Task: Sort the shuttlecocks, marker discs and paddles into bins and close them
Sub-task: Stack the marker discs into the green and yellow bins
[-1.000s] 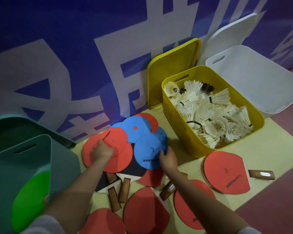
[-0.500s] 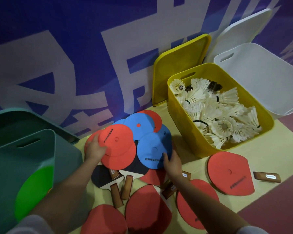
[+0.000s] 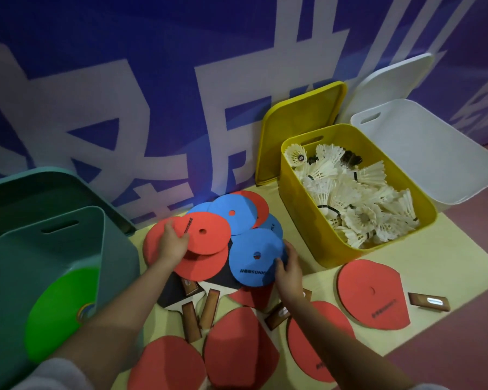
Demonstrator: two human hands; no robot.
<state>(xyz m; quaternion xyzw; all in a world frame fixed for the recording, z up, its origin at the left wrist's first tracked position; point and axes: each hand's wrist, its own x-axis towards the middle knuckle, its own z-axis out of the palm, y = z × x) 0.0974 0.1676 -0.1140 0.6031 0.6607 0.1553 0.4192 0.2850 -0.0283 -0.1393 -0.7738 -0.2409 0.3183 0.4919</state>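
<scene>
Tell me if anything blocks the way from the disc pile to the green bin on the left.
Nothing visible does. The marker discs, under the left hand and right hand, lie right beside the green bin, whose top is open. It already holds a green disc.

Dim, perhaps slightly motion-blurred

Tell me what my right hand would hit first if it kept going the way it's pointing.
Probably the blue marker disc: your right hand already touches its near edge, fingers pointing across it toward the disc pile.
</scene>
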